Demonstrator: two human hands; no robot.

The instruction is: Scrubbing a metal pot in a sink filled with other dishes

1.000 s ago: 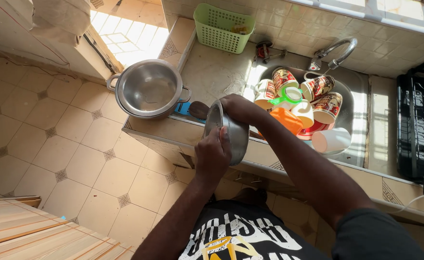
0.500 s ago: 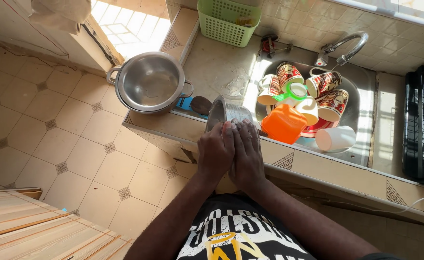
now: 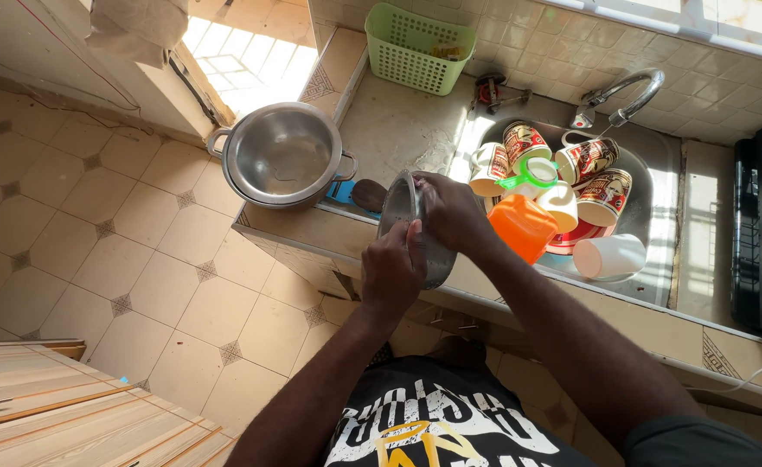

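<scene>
Tiled desk (image 3: 398, 130) and a pale tiled floor fill the view from above. Over the desk's front edge, both hands hold a small steel bowl (image 3: 411, 227) tipped on its side, its shiny outside dull with streaks. Left hand (image 3: 391, 270) grips the near rim, fingers curled shut on it. Right hand (image 3: 450, 212) covers the bowl's far side, fingers pressed to the metal; its mouth is hidden, so what is inside cannot be made out. Beyond the left hand sits a big steel pot (image 3: 283, 156), empty. Just past the right hand lies the sink (image 3: 658, 173), holding patterned mugs (image 3: 601, 173), an orange cup (image 3: 524, 227) and a white cup (image 3: 610, 255). Farther off stands a green basket (image 3: 420, 47), contents unclear.
</scene>
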